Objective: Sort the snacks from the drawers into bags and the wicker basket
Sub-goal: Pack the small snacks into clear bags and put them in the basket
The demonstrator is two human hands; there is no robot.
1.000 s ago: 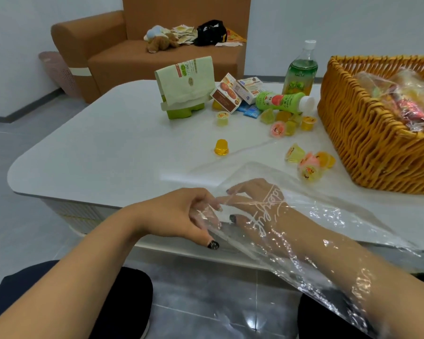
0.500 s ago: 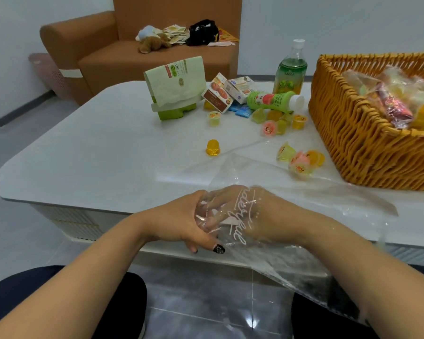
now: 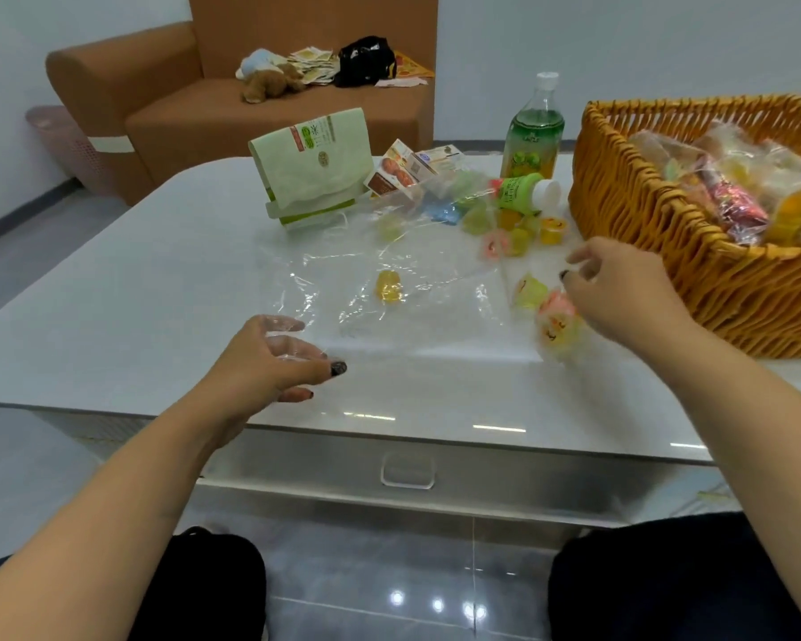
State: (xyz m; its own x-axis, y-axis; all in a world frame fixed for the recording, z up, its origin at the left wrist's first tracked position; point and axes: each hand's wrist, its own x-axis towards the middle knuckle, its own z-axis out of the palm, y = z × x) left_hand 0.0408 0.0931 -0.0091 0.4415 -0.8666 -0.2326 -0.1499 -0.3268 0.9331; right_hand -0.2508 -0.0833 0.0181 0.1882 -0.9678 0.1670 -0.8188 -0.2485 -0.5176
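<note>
Holding up a clear plastic bag point(image 3: 403, 279) over the white table point(image 3: 126, 289), left hand point(image 3: 269, 358) at seven o'clock pinching its near corner between thumb and curled fingers, film wrapping over the knuckles. Spreading wide toward twelve o'clock, the bag, with a yellow jelly cup point(image 3: 388, 285) showing through it at the centre, though hard to tell whether lying inside or on the tabletop behind. Hovering at three o'clock, right hand point(image 3: 620, 289), fingers loosely bent and apart, gripping nothing, just beside a green jelly cup point(image 3: 529, 291) and a blurred pink and yellow cluster of cups point(image 3: 557, 323) at its four o'clock side. Sitting at two o'clock, the wicker basket point(image 3: 667, 233), already carrying wrapped snack packets point(image 3: 731, 187), its wall near the right hand but apart from it. Lying toward one o'clock, more jelly cups point(image 3: 519, 233) scattered around a toppled green bottle point(image 3: 523, 192), with an upright green drink bottle point(image 3: 533, 131) standing behind. Standing at twelve o'clock, a pale green pouch point(image 3: 315, 164), with small snack boxes point(image 3: 408, 171) leaning just beside it. Showing at six o'clock under the table edge, a drawer front with handle point(image 3: 407, 471). Sitting far back at eleven o'clock, a brown sofa point(image 3: 158, 104) with a plush toy point(image 3: 269, 76).
</note>
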